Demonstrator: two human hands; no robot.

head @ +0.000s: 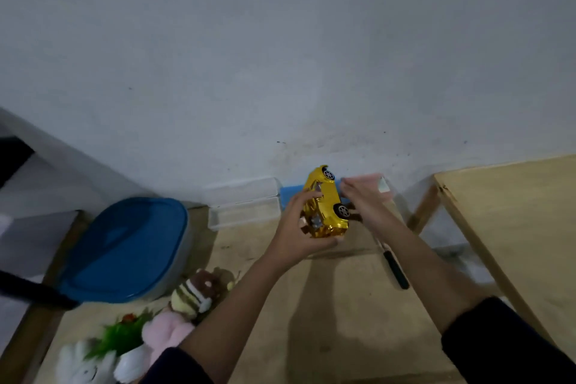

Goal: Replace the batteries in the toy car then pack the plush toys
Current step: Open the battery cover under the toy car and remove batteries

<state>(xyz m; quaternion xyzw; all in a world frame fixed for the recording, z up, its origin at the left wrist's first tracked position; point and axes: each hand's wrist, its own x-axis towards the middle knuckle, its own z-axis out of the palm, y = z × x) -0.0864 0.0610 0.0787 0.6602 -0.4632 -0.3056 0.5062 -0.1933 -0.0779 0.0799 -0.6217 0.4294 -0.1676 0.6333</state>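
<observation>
A shiny yellow toy car (327, 196) is held above the table, tipped on its side with two black wheels facing right. My left hand (300, 228) grips its left side and lower end, fingers curled over the body. On the car's right my right hand (363, 200) lies with fingers stretched along its underside; that hand is blurred. A black-handled screwdriver (394, 268) lies on the wooden table (327, 305) under my right forearm. Several plush toys (187, 293) sit at the table's lower left: a striped brown one, a pink one (162, 332), a green one and a white one (84, 365).
A grey tub with a blue lid (124, 246) stands at the left. Clear plastic trays (246, 203), a blue box and a pinkish box (381, 186) line the wall behind the car. A second wooden table (514, 228) stands to the right across a gap.
</observation>
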